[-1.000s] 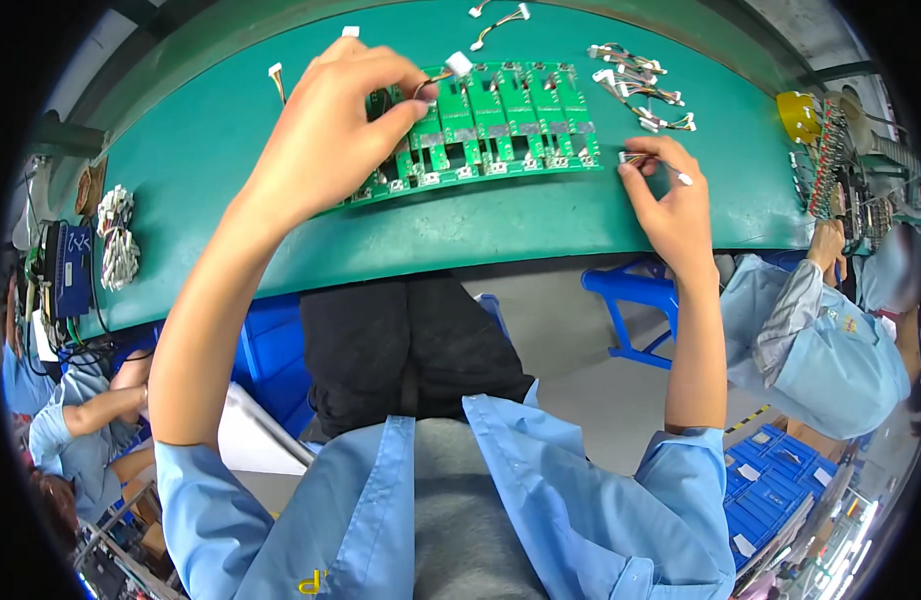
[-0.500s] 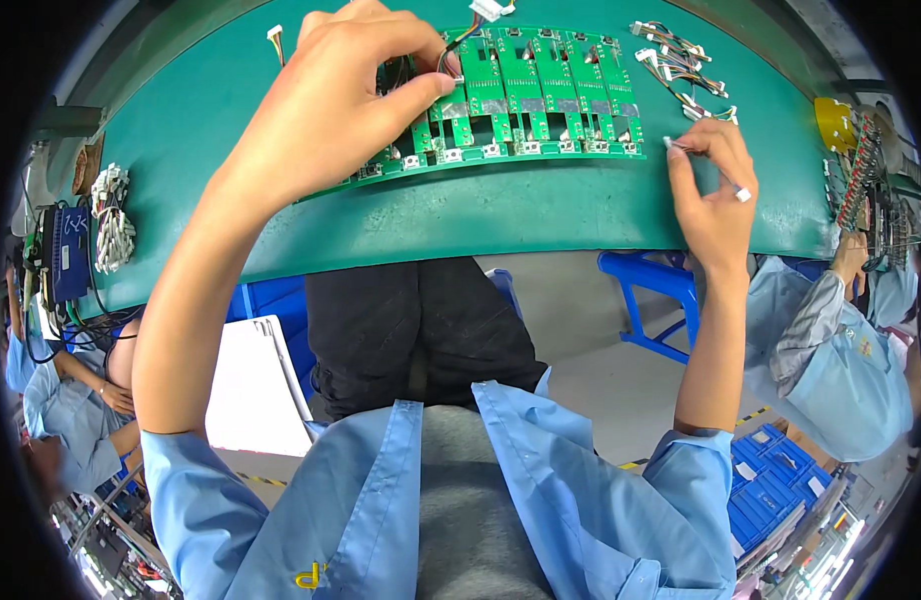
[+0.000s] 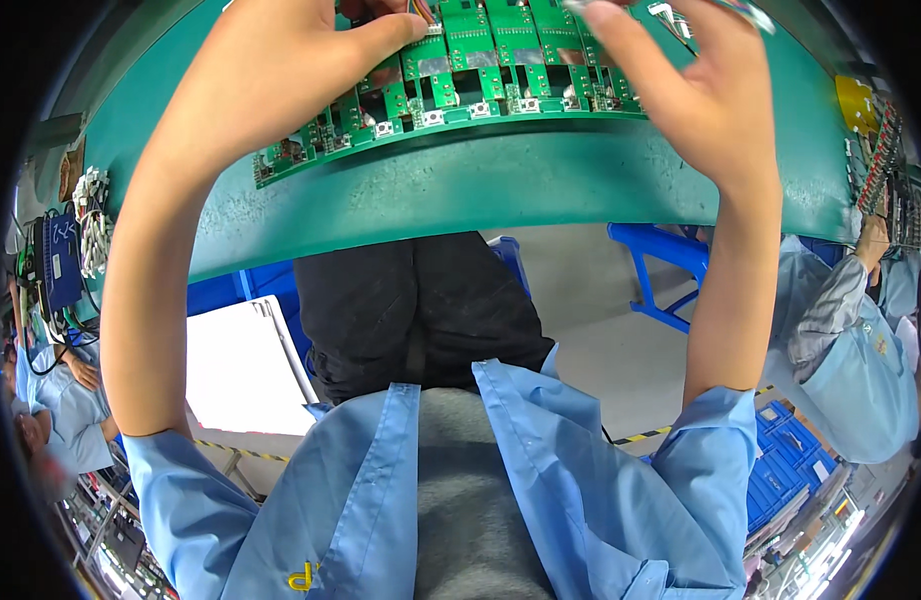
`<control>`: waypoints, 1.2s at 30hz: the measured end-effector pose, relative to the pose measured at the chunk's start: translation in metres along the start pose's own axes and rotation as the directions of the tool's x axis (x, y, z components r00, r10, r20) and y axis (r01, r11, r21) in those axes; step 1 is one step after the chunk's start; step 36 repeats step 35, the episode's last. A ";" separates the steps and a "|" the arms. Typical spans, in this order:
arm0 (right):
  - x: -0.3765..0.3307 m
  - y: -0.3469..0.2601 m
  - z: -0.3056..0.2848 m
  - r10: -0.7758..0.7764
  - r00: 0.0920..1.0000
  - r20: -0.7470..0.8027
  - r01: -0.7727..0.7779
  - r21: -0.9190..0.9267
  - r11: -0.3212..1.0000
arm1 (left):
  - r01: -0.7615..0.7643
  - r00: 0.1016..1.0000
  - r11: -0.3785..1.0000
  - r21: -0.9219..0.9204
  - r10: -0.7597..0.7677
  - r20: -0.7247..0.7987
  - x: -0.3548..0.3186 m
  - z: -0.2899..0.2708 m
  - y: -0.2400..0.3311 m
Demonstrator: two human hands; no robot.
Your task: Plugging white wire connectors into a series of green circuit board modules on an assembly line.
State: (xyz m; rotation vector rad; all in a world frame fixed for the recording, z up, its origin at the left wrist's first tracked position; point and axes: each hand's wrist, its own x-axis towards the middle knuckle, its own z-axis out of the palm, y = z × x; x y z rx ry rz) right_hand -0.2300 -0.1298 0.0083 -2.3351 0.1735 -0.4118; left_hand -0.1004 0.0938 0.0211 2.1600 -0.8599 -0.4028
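A panel of several joined green circuit boards [image 3: 474, 45] lies on the green table mat, its far side cut off by the top of the head view. My left hand [image 3: 281, 85] reaches over the panel's left part. Its thumb tip presses at a small white connector [image 3: 434, 30] with coloured wires, seated at a board; the other fingers are partly out of view. My right hand [image 3: 716, 105] hangs over the panel's right end, fingers closed on a wire harness [image 3: 749, 12]. A pale connector end [image 3: 577, 4] shows at its thumb tip, blurred.
More wire harnesses [image 3: 671, 20] lie beyond my right hand. A bundle of white-ended cables [image 3: 93, 220] and a blue box [image 3: 65, 255] sit at the left table edge. Co-workers sit on both sides. A blue stool [image 3: 661, 265] and blue crates [image 3: 781, 460] stand at right.
My right hand has moved left and away from me, from beside the panel to over its right end. My left hand stays at the connector. The whole view has shifted, putting the panel higher.
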 end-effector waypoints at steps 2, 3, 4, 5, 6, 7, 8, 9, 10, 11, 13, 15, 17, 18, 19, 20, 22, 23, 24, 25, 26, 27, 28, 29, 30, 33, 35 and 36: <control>0.009 -0.001 0.006 0.001 0.998 0.068 -0.003 0.019 1.000 | -0.005 1.000 1.000 0.023 0.004 0.024 0.004 0.003 0.003; 0.016 -0.001 0.011 -0.006 0.990 0.140 -0.001 0.048 0.999 | -0.001 0.999 0.999 0.053 -0.001 0.042 0.004 0.003 0.006; 0.021 0.000 0.014 -0.015 0.977 0.212 -0.001 0.078 0.997 | 0.002 0.998 0.997 0.083 -0.007 0.060 0.004 0.003 0.008; 0.025 -0.002 0.016 -0.027 0.959 0.283 -0.004 0.108 0.994 | 0.005 0.997 0.994 0.113 -0.014 0.077 0.004 0.003 0.011; 0.028 -0.006 0.016 -0.029 0.958 0.285 -0.003 0.110 0.994 | 0.008 0.997 0.993 0.114 -0.017 0.075 0.002 0.002 0.015; 0.033 -0.010 0.015 -0.021 0.944 0.331 0.004 0.053 0.999 | 0.021 0.997 0.987 0.162 -0.033 0.072 0.001 0.001 0.020; 0.037 -0.014 0.014 -0.010 0.927 0.375 0.012 -0.003 1.000 | 0.035 0.996 0.978 0.208 -0.050 0.068 0.000 0.001 0.026; 0.040 -0.017 0.014 0.004 0.908 0.418 0.023 -0.060 0.998 | 0.048 0.996 0.966 0.253 -0.066 0.064 -0.001 0.001 0.029; 0.042 -0.019 0.015 0.021 0.888 0.460 0.036 -0.116 0.993 | 0.061 0.995 0.953 0.298 -0.082 0.060 -0.002 0.002 0.030; 0.042 -0.022 0.016 0.021 0.887 0.461 0.037 -0.117 0.992 | 0.061 0.995 0.953 0.297 -0.083 0.059 -0.003 0.002 0.029; 0.041 -0.028 0.018 -0.028 0.899 0.438 0.077 -0.095 0.992 | 0.014 1.000 0.969 0.245 -0.014 -0.002 -0.007 0.006 0.021; 0.039 -0.031 0.019 -0.074 0.907 0.414 0.116 -0.076 0.990 | -0.038 0.996 0.980 0.193 0.052 -0.066 -0.010 0.010 0.014; 0.039 -0.030 0.021 -0.116 0.911 0.395 0.152 -0.060 0.987 | -0.037 0.997 0.982 0.184 0.048 -0.059 -0.012 0.010 0.013; 0.038 -0.028 0.022 -0.157 0.914 0.373 0.186 -0.044 0.981 | -0.036 0.998 0.984 0.176 0.046 -0.051 -0.012 0.010 0.012; 0.037 -0.026 0.023 -0.197 0.915 0.352 0.221 -0.029 0.975 | -0.036 0.998 0.985 0.167 0.044 -0.043 -0.013 0.010 0.012; 0.036 -0.024 0.024 -0.238 0.914 0.329 0.257 -0.015 0.966 | -0.036 0.998 0.987 0.158 0.042 -0.036 -0.013 0.009 0.012; 0.034 -0.016 0.028 -0.278 0.908 0.312 0.288 0.014 0.957 | -0.010 1.000 0.993 0.119 0.012 -0.015 -0.015 0.009 0.016; 0.034 -0.012 0.031 -0.317 0.902 0.291 0.318 0.045 0.947 | 0.016 1.000 0.996 0.083 -0.017 0.008 -0.016 0.009 0.019; 0.034 -0.008 0.032 -0.355 0.895 0.269 0.348 0.074 0.934 | 0.042 0.998 0.998 0.047 -0.044 0.033 -0.017 0.009 0.022; 0.034 -0.005 0.032 -0.392 0.886 0.246 0.379 0.102 0.920 | 0.069 0.996 0.998 0.011 -0.069 0.059 -0.017 0.008 0.024; 0.035 -0.006 0.032 -0.394 0.885 0.249 0.381 0.100 0.919 | 0.068 0.996 0.998 0.008 -0.069 0.055 -0.017 0.007 0.023; 0.036 -0.006 0.032 -0.385 0.883 0.268 0.374 0.094 0.923 | 0.069 0.995 0.997 0.018 -0.070 0.077 -0.015 0.006 0.021; 0.036 -0.006 0.032 -0.375 0.882 0.287 0.366 0.087 0.927 | 0.069 0.993 0.997 0.028 -0.072 0.098 -0.012 0.004 0.018; 0.037 -0.007 0.032 -0.365 0.880 0.305 0.358 0.081 0.930 | 0.070 0.990 0.997 0.037 -0.074 0.119 -0.010 0.003 0.016; 0.037 -0.007 0.032 -0.355 0.877 0.324 0.351 0.074 0.934 | 0.070 0.987 0.996 0.047 -0.076 0.140 -0.009 0.003 0.015; 0.036 -0.008 0.029 -0.369 0.871 0.324 0.373 0.049 0.926 | 0.032 0.997 0.999 0.025 -0.034 0.074 -0.012 0.011 0.011; 0.035 -0.010 0.028 -0.383 0.867 0.320 0.394 0.033 0.919 | -0.002 1.000 1.000 0.013 0.002 0.010 -0.013 0.016 0.009; 0.035 -0.010 0.028 -0.383 0.867 0.320 0.394 0.033 0.919 | -0.002 1.000 1.000 0.013 0.002 0.010 -0.013 0.016 0.009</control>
